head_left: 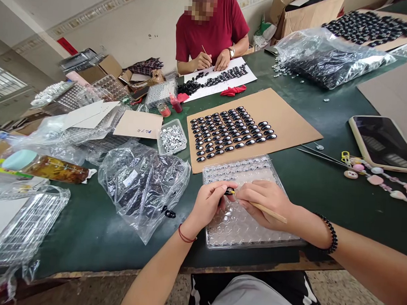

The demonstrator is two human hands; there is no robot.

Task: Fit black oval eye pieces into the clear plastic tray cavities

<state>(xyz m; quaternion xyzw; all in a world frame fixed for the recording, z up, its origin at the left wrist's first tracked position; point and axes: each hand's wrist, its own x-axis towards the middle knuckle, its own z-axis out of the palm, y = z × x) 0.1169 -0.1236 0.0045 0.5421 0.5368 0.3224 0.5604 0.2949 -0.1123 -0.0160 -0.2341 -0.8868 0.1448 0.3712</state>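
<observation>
Over a clear plastic tray (250, 230) with rows of round pockets, my left hand (211, 200) pinches a small glossy black piece (229, 190) between thumb and fingers. My right hand (264, 201) grips a thin wooden-handled tool (268, 212); its yellowish end meets the black piece, though fingers partly hide the tip. Small silvery round pieces fill the tray's upper rows. Just beyond lies a brown cardboard sheet (287, 125) carrying rows of glossy black oval pieces (225, 126) with pale marks.
At left are a clear bag of dark pieces (143, 186), a tub of silvery pieces (172, 138) and a lidded bottle (52, 166). Tweezers (321, 155) and a phone (388, 141) lie right. Across the table, a person in a red shirt (211, 39) works on similar black pieces.
</observation>
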